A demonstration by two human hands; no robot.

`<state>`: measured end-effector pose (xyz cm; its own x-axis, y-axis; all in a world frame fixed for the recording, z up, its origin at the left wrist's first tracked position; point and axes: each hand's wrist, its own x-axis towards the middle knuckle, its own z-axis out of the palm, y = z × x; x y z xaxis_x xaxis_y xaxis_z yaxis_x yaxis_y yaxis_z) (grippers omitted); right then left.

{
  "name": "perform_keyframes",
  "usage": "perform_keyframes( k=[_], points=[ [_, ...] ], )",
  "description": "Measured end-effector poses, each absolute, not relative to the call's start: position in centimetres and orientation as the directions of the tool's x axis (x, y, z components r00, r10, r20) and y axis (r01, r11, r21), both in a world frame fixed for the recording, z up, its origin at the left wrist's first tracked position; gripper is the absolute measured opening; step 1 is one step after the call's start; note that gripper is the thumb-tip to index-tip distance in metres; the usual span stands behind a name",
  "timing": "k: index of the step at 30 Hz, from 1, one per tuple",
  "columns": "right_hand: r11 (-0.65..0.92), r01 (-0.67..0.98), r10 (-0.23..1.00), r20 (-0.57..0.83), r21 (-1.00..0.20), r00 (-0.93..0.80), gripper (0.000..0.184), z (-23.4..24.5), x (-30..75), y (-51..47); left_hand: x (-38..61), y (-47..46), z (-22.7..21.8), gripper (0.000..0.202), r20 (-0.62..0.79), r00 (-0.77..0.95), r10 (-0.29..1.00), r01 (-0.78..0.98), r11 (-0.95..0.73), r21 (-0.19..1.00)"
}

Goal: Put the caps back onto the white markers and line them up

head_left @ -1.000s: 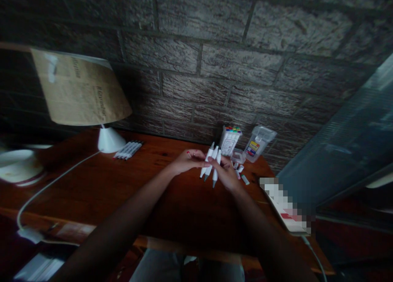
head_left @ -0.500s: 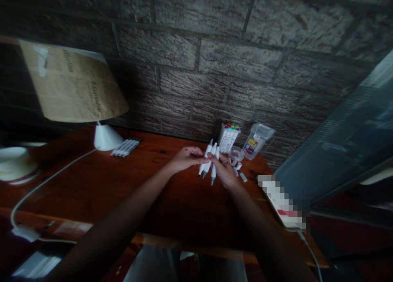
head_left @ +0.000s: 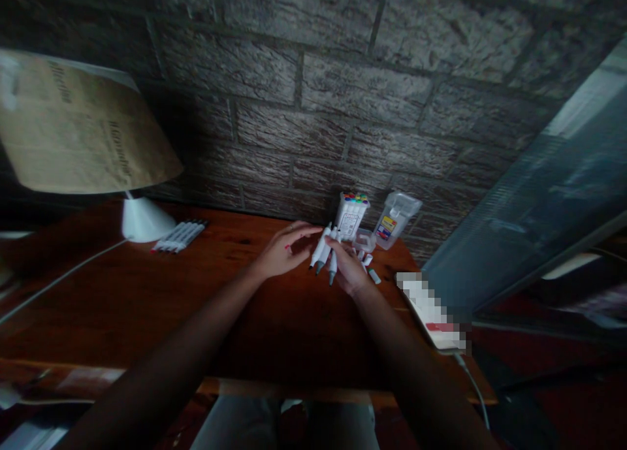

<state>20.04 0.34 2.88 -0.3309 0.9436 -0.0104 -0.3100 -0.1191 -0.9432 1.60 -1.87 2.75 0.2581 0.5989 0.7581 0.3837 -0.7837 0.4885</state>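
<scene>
Above the wooden desk, my right hand grips a small bunch of uncapped white markers, their dark and grey tips pointing down toward me. My left hand is just left of the bunch, fingers spread, with its fingertips close to the markers; whether they touch I cannot tell. A few loose marker caps lie on the desk right of my right hand. Behind the hands stands a clear case full of markers with colourful ends. Beside it are a clear lid and another clear case with a yellow label.
A row of white markers lies on the desk at left, near a lamp with a newsprint shade. At the right edge rests a pixelated flat device with a cable. A stone wall rises behind.
My left hand has let go of the markers and opened, shifting slightly left of them. My right hand keeps hold of the bunch. The whole view has turned a little to the right.
</scene>
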Motion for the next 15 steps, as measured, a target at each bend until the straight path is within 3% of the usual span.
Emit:
perform_keyframes(
  k=[3, 7, 12, 15],
  points=[
    [-0.204, -0.394, 0.945, -0.076, -0.896, -0.317, 0.034, 2.6, 19.9, 0.5, 1.7, -2.1, 3.0, 0.045, 0.738, 0.373, 0.563, 0.391, -0.816, 0.425],
    [-0.243, -0.391, 0.930, -0.098, -0.888, -0.355, 0.034, 2.1, 19.8, 0.8, 2.0, -2.8, 4.0, 0.036, 0.615, 0.373, 0.695, 0.382, -0.719, 0.580],
    [-0.221, -0.255, 0.936, -0.132, -0.941, -0.326, 0.038, 1.1, 19.4, 0.7, 2.2, -3.4, 4.9, 0.022, 0.578, 0.075, 0.813, 0.336, -0.567, 0.753],
    [-0.120, -0.111, 0.944, -0.078, -0.987, -0.322, 0.040, 1.0, 19.1, 0.2, 2.0, -3.1, 4.7, 0.024, 0.535, -0.106, 0.838, 0.291, -0.488, 0.823]
  ],
)
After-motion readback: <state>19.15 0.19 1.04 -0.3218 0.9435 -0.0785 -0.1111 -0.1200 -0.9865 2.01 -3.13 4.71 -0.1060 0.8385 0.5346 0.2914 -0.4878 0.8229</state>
